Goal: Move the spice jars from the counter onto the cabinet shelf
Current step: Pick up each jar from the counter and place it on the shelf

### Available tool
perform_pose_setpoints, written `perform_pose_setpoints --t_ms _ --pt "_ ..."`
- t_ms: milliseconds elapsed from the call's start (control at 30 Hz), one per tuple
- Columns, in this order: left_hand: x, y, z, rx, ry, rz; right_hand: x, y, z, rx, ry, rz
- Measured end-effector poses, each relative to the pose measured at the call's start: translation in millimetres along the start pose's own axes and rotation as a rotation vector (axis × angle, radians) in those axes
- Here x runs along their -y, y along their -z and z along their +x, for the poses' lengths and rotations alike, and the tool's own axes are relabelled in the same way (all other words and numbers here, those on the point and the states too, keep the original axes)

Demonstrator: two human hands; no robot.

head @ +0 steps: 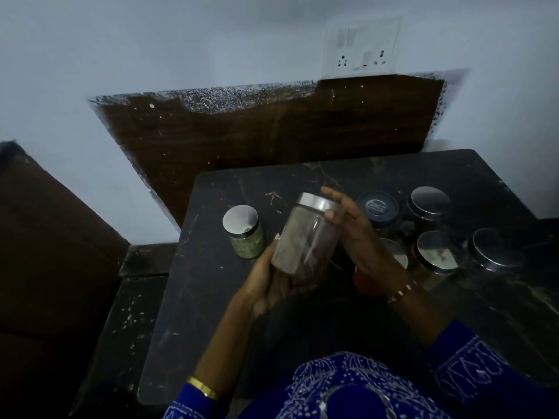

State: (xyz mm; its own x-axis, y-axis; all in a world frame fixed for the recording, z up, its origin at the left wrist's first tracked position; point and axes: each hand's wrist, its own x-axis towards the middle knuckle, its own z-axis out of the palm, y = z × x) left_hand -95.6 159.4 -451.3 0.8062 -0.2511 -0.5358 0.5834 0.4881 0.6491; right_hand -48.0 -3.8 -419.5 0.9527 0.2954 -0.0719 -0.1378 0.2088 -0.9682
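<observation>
1. Head view, dim light. A person stands at a dark marble counter point(230, 297) and holds one spice jar point(305, 240) above it, lifted clear of the surface and tilted, lid end away from the body.
2. Left hand point(269, 285): cupped under the base and lower side of the jar, fingers wrapped around it. It looks to carry the weight.
3. Right hand point(354, 234): fingers point(332, 196) curl over the steel lid point(317, 202), thumb on the lid rim, closed on the top of the jar. Likely purpose: to steady the tilt, or to check that the lid is tight before the jar goes up.
4. Contents: brown powder, filling most of the glass. A loose lid would spill, which would explain the two-handed hold.
5. Left on the counter: a small jar of green contents point(243, 232), standing upright alone just left of the hands; a cluster of steel-lidded jars point(432, 231) to the right, close together, partly hidden behind the right wrist.
6. Cabinet shelf: not in view. A brown panel point(45, 252) stands at far left; cannot tell whether it belongs to the cabinet.
7. Judgement: task early; one jar in hand, several not yet moved.
</observation>
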Motion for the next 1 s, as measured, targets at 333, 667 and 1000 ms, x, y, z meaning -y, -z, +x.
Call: perform_pose_setpoints --t_ms 333,667,1000 --pt "-10.7 -26.4 8.6 -0.223 -0.492 0.333 -3.1 0.6 0.9 -0.182 -0.029 -0.114" --pt "-5.2 -33.4 4.4 -0.079 -0.552 0.372 -8.8 2.3 -5.7 -0.225 0.0 0.22" --pt "-36.7 -54.7 3.0 -0.134 -0.693 0.389 32.3 4.9 12.0 -0.017 0.082 -0.003"
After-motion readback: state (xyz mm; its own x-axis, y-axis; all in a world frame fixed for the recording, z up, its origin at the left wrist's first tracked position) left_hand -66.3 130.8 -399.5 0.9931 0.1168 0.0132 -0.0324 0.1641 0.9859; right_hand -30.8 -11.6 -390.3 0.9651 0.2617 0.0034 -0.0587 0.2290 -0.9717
